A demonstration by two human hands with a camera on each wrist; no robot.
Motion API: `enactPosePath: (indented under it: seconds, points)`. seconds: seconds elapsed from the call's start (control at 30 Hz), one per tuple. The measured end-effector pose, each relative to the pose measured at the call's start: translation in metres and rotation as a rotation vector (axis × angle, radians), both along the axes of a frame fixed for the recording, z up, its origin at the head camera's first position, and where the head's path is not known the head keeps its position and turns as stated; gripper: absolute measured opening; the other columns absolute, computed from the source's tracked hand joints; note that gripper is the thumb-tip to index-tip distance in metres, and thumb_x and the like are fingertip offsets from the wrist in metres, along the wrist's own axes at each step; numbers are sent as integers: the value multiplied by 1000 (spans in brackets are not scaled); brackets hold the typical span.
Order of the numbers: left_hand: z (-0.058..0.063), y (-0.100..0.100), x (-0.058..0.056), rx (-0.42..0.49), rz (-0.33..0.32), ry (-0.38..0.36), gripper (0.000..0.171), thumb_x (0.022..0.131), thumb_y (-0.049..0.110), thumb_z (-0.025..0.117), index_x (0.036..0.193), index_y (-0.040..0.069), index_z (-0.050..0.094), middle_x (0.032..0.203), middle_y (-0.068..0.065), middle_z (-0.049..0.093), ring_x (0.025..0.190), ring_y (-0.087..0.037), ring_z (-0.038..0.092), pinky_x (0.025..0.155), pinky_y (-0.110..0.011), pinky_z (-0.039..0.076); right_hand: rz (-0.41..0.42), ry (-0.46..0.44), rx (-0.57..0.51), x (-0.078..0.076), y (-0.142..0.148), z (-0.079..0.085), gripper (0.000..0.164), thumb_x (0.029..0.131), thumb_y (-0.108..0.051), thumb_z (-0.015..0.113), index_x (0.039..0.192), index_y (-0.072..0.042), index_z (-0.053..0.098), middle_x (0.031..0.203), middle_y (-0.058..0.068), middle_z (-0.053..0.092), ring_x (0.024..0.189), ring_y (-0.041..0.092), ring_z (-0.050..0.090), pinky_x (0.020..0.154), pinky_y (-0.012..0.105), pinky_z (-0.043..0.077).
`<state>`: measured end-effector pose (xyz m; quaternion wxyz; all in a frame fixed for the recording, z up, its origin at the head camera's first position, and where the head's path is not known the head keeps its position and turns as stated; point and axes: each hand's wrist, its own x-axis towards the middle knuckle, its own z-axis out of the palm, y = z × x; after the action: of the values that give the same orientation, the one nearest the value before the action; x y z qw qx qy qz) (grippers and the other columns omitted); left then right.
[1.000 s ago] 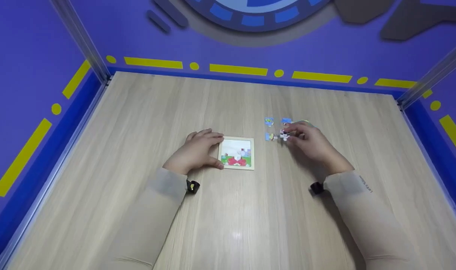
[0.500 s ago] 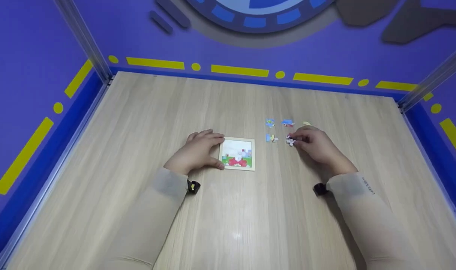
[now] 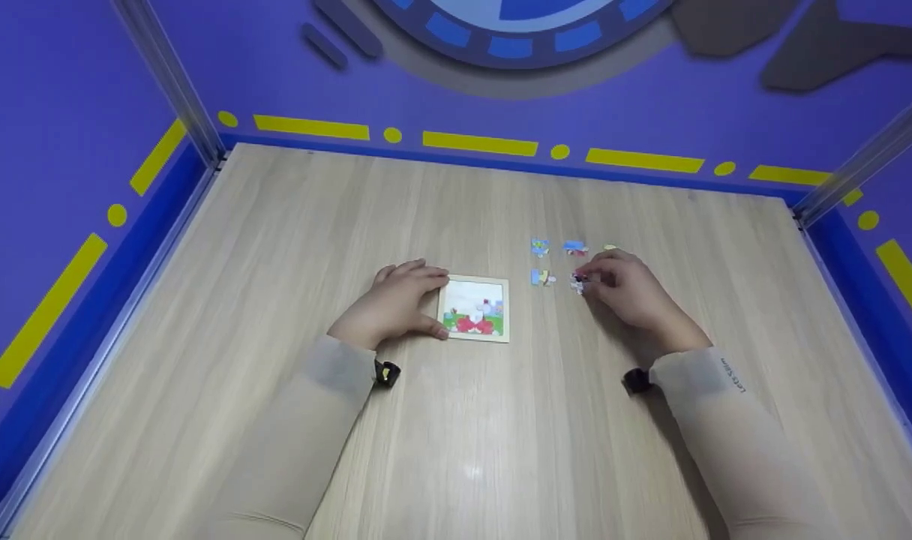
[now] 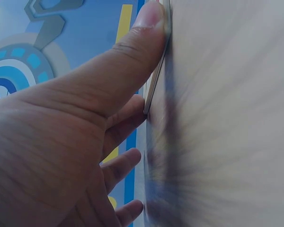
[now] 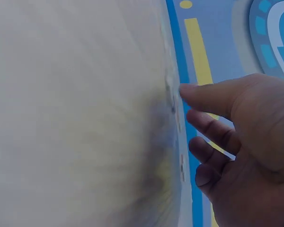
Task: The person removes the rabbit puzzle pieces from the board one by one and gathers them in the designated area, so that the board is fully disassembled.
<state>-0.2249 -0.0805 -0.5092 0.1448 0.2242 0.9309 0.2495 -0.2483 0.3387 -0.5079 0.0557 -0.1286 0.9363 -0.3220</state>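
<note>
My left hand [image 3: 396, 304] holds the left side of a square wooden puzzle frame [image 3: 505, 311], thumb at the near corner and index finger at the far one. Pieces fill the frame's lower part with a red, green and white picture; its upper part is bare white. In the left wrist view, the thumb [image 4: 132, 52] lies along the frame's thin edge. My right hand [image 3: 628, 289] pinches a small white, red and dark puzzle piece [image 3: 577, 284] low over the table, to the right of the frame. Fingertips partly hide this piece.
Three blue-edged puzzle pieces lie beside the right hand: one far left [image 3: 540, 247], one far right [image 3: 575, 247] and one nearer [image 3: 542, 277]. A yellowish piece [image 3: 610, 247] shows behind the knuckles. Blue-purple panels [image 3: 486, 105] border the wooden table [image 3: 456, 450].
My right hand has shifted slightly right and nearer with the puzzle piece, away from the blue-edged one beside it. The left hand and the frame have stayed put.
</note>
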Motion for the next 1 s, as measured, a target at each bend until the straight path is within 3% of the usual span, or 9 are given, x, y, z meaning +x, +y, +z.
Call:
enactPosePath:
  seconds: [0.17,0.47,0.73,1.0]
  points:
    - [-1,0,0,-2,3,0,101,84,51,98,168,15,56,180,0,48,177,-34,24,145,-65,10,-5,-19,-84,6,-14,7,28,111,-15,71,135,-4,78,152,16,66,139,40,65,123,60,52]
    - [2,1,2,-5,11,-6,100,83,49,99,167,16,57,180,2,48,178,-34,23,144,-63,12,46,-1,-176,15,-57,21,28,110,-19,72,135,-7,79,145,8,71,116,27,60,95,38,51]
    - [2,2,2,-16,11,0,99,84,49,98,168,15,57,181,0,48,177,-34,24,144,-64,13,88,-6,-177,24,-96,25,33,110,-19,72,140,-8,77,146,11,72,120,32,63,97,42,49]
    - [3,3,2,-19,5,4,99,85,49,98,168,15,57,181,-1,48,177,-34,25,145,-63,13,83,-83,-179,28,-117,11,36,111,-25,70,145,-13,75,145,7,71,123,30,64,98,42,53]
